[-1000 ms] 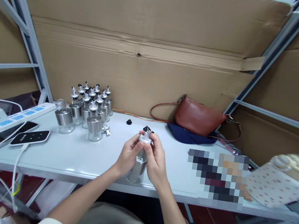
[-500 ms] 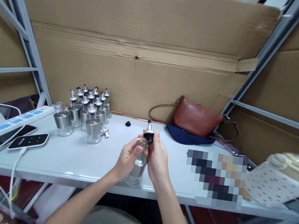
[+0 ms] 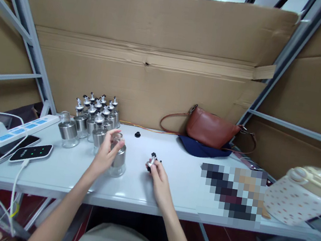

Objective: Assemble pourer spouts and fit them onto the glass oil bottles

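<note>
My left hand (image 3: 105, 153) grips a small glass bottle (image 3: 118, 161) with a steel band, its mouth uncapped, standing on the white table (image 3: 80, 173) to the left of centre. My right hand (image 3: 159, 178) pinches a silver pourer cap (image 3: 152, 161) with a black stopper, low over the table's middle. Behind the left hand stands a cluster of several capped bottles (image 3: 97, 117). One uncapped bottle (image 3: 67, 130) stands at the left of that cluster.
A small black cap (image 3: 137, 134) lies near the back. A brown handbag (image 3: 212, 129) rests on a navy cloth (image 3: 201, 148). On the left are a power strip (image 3: 24, 124), a phone (image 3: 1, 149), a power bank (image 3: 31, 151). A spotted bundle (image 3: 302, 198) lies right.
My right hand pulled the pourer cap off the bottle. My left hand carried the open bottle left and set it down near the cluster; the right hand lowered with the cap.
</note>
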Demonstrator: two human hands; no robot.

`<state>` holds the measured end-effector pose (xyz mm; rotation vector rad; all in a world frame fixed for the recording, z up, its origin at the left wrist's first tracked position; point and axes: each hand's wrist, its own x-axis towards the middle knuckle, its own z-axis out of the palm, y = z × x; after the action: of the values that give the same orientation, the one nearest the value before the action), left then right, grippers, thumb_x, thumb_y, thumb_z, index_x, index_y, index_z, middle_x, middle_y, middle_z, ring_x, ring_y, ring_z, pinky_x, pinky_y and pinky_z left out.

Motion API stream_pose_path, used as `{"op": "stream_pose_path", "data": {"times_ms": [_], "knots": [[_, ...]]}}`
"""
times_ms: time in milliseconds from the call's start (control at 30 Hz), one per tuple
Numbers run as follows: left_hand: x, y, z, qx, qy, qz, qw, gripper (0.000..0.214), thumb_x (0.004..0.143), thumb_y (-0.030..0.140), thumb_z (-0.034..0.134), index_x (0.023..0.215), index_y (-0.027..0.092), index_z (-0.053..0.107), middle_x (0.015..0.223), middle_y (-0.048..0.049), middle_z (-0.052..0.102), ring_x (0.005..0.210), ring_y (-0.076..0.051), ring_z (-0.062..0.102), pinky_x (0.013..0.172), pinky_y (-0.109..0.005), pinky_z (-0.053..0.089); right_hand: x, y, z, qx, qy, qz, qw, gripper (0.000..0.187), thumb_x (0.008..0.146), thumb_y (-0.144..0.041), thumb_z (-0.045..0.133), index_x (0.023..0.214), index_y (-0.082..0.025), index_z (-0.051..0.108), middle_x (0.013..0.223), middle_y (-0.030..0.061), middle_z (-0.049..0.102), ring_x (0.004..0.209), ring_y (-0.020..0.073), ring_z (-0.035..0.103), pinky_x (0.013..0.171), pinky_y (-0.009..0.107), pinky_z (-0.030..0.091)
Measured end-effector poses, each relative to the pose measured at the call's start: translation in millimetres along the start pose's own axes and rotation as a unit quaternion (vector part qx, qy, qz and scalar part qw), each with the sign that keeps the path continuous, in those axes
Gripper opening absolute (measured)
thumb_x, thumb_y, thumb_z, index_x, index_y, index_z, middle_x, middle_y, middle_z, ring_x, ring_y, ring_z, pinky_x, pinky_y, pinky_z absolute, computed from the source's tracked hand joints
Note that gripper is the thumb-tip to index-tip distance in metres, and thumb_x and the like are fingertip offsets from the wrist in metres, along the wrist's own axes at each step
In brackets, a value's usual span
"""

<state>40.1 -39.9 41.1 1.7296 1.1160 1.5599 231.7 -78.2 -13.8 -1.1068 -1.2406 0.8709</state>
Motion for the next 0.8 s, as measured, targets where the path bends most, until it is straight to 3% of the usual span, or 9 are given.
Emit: {"op": "stream_pose_path", "data": {"times_ms": [100, 267, 367, 500, 667, 733, 800], "knots": [[3.6, -13.5, -20.1, 0.106, 0.029, 0.024, 0.994, 0.061, 0.077, 0.038, 0.062, 0.129, 0.021, 0.033, 0.107, -0.0070, 0.055, 0.101, -0.019, 0.055, 0.093, -0.036, 0.041, -4.3, 7.9, 3.0, -0.063, -0.033, -0.020, 0.997, 0.040, 0.083, -0.054, 0.046, 0.097, -0.018, 0.058, 0.091, 0.0075, 0.066, 0.083, 0.0201, 0.061, 0.077, 0.032, 0.048], [-2.5, -25.6, -57.3, 0.228, 0.081, 0.061, 0.968, 0.057, 0.082, 0.036, 0.053, 0.130, 0.018, 0.030, 0.103, -0.0082, 0.055, 0.099, -0.021, 0.056, 0.094, -0.043, 0.043, -5.8, 6.2, 4.3, -0.085, -0.054, -0.027, 0.995, 0.032, 0.085, -0.045, 0.047, 0.095, -0.018, 0.058, 0.090, 0.0063, 0.065, 0.080, 0.0183, 0.059, 0.076, 0.030, 0.046], [0.7, -36.7, -80.9, 0.311, 0.133, 0.101, 0.935, 0.062, 0.081, 0.039, 0.053, 0.132, 0.014, 0.028, 0.115, -0.0146, 0.048, 0.112, -0.028, 0.050, 0.100, -0.049, 0.038, -5.7, 5.5, 3.9, -0.100, -0.065, -0.025, 0.993, 0.028, 0.085, -0.040, 0.046, 0.096, -0.018, 0.059, 0.091, 0.0066, 0.064, 0.082, 0.0189, 0.058, 0.078, 0.030, 0.045], [14.6, -52.9, -100.2, 0.403, 0.170, 0.145, 0.888, 0.067, 0.081, 0.045, 0.053, 0.133, 0.010, 0.029, 0.135, -0.0220, 0.033, 0.133, -0.035, 0.027, 0.110, -0.053, 0.023, -6.7, 7.0, 4.9, -0.152, -0.071, -0.040, 0.985, 0.027, 0.084, -0.034, 0.043, 0.099, -0.017, 0.058, 0.092, 0.0080, 0.063, 0.084, 0.0209, 0.058, 0.080, 0.034, 0.044], [17.1, -52.4, -91.3, 0.428, 0.137, 0.051, 0.892, 0.083, 0.084, 0.043, 0.052, 0.145, 0.014, 0.004, 0.152, -0.0227, 0.002, 0.142, -0.039, -0.003, 0.109, -0.064, 0.007, -9.3, 2.5, 7.3, -0.186, -0.078, -0.065, 0.977, 0.025, 0.085, -0.030, 0.040, 0.098, -0.017, 0.058, 0.093, 0.0086, 0.061, 0.085, 0.0213, 0.057, 0.080, 0.034, 0.044], [8.1, -40.1, -75.8, 0.410, 0.162, 0.093, 0.893, 0.088, 0.084, 0.039, 0.055, 0.145, 0.017, -0.005, 0.152, -0.0220, -0.008, 0.141, -0.038, -0.009, 0.109, -0.066, 0.005, -10.2, -0.5, 8.1, -0.188, -0.077, -0.067, 0.977, 0.022, 0.085, -0.029, 0.042, 0.097, -0.018, 0.058, 0.092, 0.0072, 0.060, 0.085, 0.0208, 0.057, 0.080, 0.033, 0.044], [-3.1, -23.6, -54.1, 0.371, 0.167, 0.220, 0.887, 0.086, 0.084, 0.031, 0.057, 0.144, 0.024, -0.004, 0.153, -0.0181, -0.005, 0.143, -0.032, -0.004, 0.113, -0.059, 0.010, -11.2, -2.8, 8.6, -0.189, -0.075, -0.068, 0.977, 0.018, 0.083, -0.028, 0.047, 0.094, -0.020, 0.058, 0.091, 0.0059, 0.059, 0.085, 0.0201, 0.057, 0.080, 0.032, 0.044]]}}
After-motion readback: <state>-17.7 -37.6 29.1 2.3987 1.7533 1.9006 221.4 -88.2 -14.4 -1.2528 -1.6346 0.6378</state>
